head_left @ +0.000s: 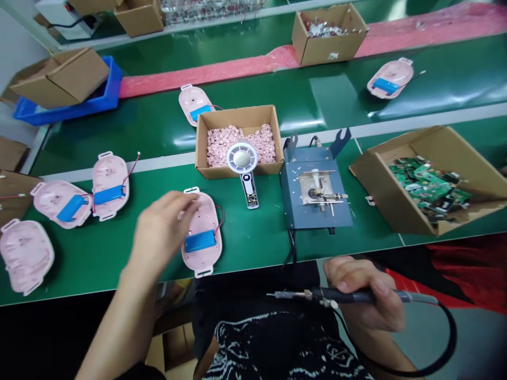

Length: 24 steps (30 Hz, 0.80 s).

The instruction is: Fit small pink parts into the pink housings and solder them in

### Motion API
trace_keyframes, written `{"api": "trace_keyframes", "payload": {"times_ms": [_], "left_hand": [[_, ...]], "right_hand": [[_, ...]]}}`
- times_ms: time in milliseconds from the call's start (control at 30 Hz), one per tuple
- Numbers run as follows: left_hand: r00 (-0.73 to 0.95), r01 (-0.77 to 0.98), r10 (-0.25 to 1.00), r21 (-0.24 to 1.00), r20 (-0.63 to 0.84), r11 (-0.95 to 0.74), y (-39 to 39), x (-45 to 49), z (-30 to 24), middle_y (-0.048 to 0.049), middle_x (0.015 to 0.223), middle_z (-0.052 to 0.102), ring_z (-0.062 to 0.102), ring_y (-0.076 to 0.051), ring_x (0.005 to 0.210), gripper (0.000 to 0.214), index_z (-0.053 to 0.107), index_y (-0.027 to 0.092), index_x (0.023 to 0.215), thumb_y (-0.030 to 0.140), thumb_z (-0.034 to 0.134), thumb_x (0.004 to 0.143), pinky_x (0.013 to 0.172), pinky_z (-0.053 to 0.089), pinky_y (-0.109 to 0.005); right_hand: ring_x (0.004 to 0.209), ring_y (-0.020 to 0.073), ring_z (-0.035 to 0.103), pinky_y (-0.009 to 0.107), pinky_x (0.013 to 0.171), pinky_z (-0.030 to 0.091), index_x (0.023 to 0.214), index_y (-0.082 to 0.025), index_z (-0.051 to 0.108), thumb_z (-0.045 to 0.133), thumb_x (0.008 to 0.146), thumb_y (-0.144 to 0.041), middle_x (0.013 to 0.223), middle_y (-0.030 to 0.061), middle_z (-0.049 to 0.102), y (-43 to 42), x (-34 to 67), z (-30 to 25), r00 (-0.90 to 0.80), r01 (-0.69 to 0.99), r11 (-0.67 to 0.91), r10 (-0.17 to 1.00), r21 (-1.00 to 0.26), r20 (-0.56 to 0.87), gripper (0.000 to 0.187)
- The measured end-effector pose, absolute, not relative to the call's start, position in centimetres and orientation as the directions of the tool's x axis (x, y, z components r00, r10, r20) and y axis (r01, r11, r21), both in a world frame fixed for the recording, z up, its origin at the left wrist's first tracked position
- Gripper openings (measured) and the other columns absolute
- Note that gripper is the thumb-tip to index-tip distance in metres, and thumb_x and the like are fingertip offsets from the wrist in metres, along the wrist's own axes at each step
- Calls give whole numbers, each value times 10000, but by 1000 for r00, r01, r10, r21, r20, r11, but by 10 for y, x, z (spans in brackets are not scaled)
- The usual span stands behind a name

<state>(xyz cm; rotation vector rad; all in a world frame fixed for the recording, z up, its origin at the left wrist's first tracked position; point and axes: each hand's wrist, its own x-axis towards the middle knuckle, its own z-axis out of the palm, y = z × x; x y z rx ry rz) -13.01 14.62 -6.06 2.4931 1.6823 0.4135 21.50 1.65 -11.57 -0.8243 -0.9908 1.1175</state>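
My left hand reaches over the green bench, fingers loosely curled, touching the left side of a pink oval shell that carries a blue battery with red wires. The hand is a little blurred. My right hand is closed round the dark handle of a soldering iron, held low near my body with its tip pointing left. The iron's cable loops off to the right.
Several more pink shells lie at left and on the conveyor. A box of small pink parts stands behind a white hand-held fan. A blue soldering stand and a box of green circuit boards sit at right.
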Motion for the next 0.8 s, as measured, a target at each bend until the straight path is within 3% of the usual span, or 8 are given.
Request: {"api": "trace_keyframes", "payload": {"times_ms": [133, 267, 400, 500, 600, 800], "left_hand": [[212, 906, 974, 358, 76, -225, 148, -180, -51, -33, 1047, 764, 706, -159, 870, 201, 741, 154, 1132, 279, 657, 999, 698, 528, -262], [447, 791, 894, 469, -7, -392, 155, -190, -58, -32, 1102, 726, 690, -165, 980, 196, 721, 195, 1057, 229, 529, 1042, 852, 551, -293], [654, 730, 755, 300, -46, -614, 163, -188, -67, -78, 1138, 692, 669, -247, 1006, 357, 750, 204, 1041, 89, 420, 972, 833, 552, -400], [675, 703, 738, 321, -19, -635, 165, -188, -68, -96, 1222, 669, 662, -258, 1087, 367, 739, 190, 1060, 56, 412, 963, 874, 554, -411], [570, 765, 820, 329, 54, -554, 162, -188, -67, -103, 1122, 654, 636, -223, 997, 197, 704, 142, 1089, 185, 520, 1032, 845, 538, -374], [536, 822, 844, 233, -10, -519, 156, -189, -76, -84, 956, 639, 549, -219, 843, 277, 743, 119, 1067, 345, 582, 1049, 744, 460, -393]], "right_hand": [[603, 162, 571, 362, 579, 418, 864, -134, 740, 346, 1023, -259, 703, 70, 609, 24, 210, -119, 89, -359, 232, 973, -904, 214, 443], [540, 161, 531, 350, 572, 399, 873, -138, 744, 358, 1011, -269, 633, 66, 604, 33, 201, -117, 26, -389, 214, 975, -896, 222, 431], [553, 160, 546, 358, 574, 408, 865, -132, 748, 376, 1008, -259, 655, 63, 625, 37, 196, -113, 35, -378, 230, 971, -897, 235, 418], [535, 166, 540, 356, 558, 399, 852, -135, 749, 388, 1006, -269, 628, 66, 612, 37, 197, -115, 44, -371, 217, 975, -903, 216, 415], [517, 166, 519, 347, 538, 385, 863, -137, 751, 389, 1007, -281, 616, 72, 603, 38, 200, -118, 23, -378, 196, 979, -905, 202, 415], [523, 161, 513, 343, 547, 371, 899, -143, 753, 356, 1016, -266, 618, 62, 593, 40, 202, -120, -6, -385, 190, 978, -903, 208, 431]]}}
